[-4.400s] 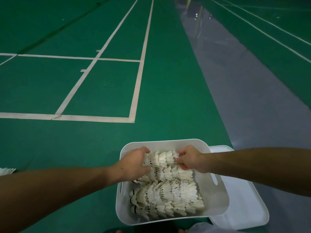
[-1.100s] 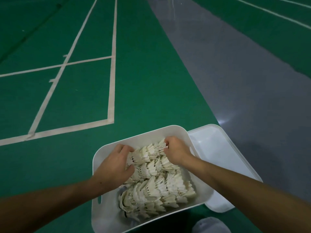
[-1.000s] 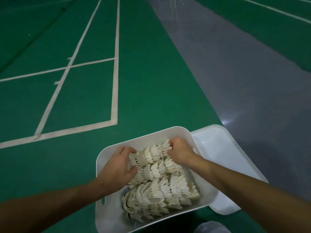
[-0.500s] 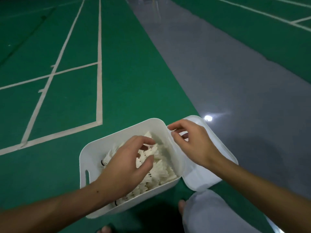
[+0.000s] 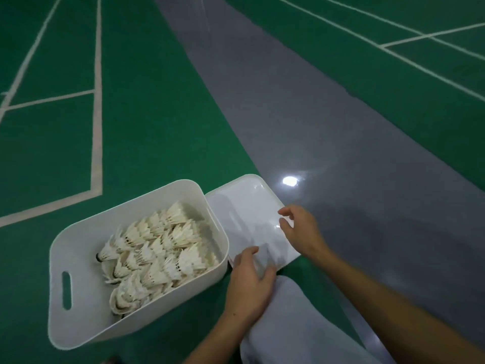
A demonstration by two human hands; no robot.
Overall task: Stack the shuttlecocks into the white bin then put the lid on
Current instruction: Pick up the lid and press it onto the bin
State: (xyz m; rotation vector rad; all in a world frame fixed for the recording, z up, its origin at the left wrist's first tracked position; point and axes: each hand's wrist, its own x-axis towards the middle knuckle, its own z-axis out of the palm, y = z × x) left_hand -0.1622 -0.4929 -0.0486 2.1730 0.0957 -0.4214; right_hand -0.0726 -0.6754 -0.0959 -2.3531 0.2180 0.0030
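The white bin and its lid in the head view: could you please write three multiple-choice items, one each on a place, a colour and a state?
1. Where does the lid lie?
A. On the bin
B. On the floor right of the bin
C. Left of the bin

2. What colour is the floor under the white bin?
A. Green
B. Red
C. Yellow

3. What state is the bin in?
A. Empty
B. Closed
C. Open, with shuttlecocks inside

Answers: 1 B, the left hand and right hand reach the lid there; 2 A, green court shows around it; 3 C, rows of shuttlecocks lie uncovered.
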